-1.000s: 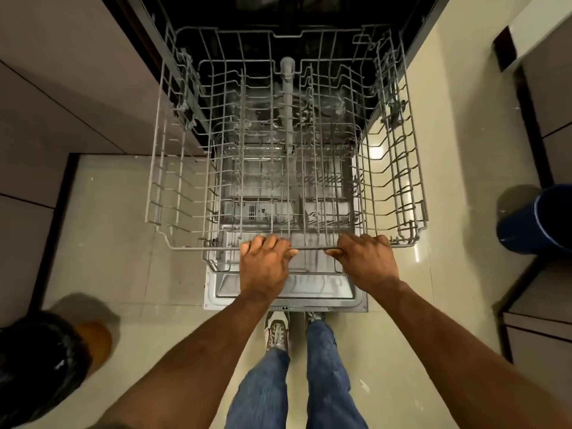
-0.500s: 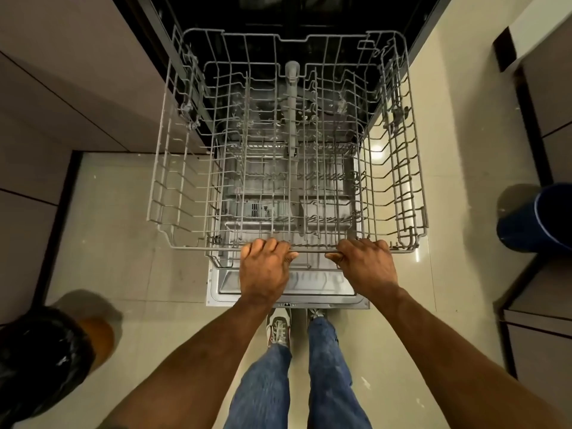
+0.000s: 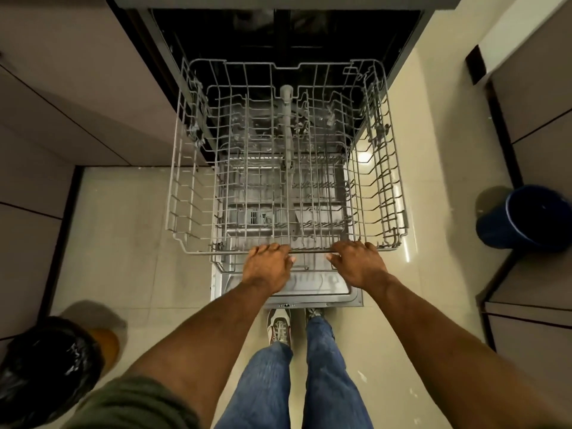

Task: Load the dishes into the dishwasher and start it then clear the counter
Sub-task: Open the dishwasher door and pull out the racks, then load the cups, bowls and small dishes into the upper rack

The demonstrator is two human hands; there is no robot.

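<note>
- The left hand point(image 3: 268, 267) grips the front rail of the upper rack point(image 3: 288, 168), fingers curled over the wire, thumb toward the middle.
- The right hand point(image 3: 359, 264) holds the same rail just beside it, fingers wrapped over the top, thumb pointing inward.
- The rack is a grey wire basket, drawn out of the dishwasher point(image 3: 284, 35) and holding no dishes.
- A grey spray tube point(image 3: 287, 125) runs down the middle of the rack.
- Below, through the wires, the lower rack point(image 3: 278, 212) sits over the open door point(image 3: 288, 289), which lies flat.
- The person's shoes point(image 3: 279, 328) and jeans point(image 3: 278, 385) stand at the door's front edge on the tiled floor point(image 3: 123, 243).
- A blue bucket point(image 3: 526, 218) stands to the right, well apart from the rack.
- A black bin bag point(image 3: 43, 373) sits at lower left, with an orange bin point(image 3: 106, 343) behind it.
</note>
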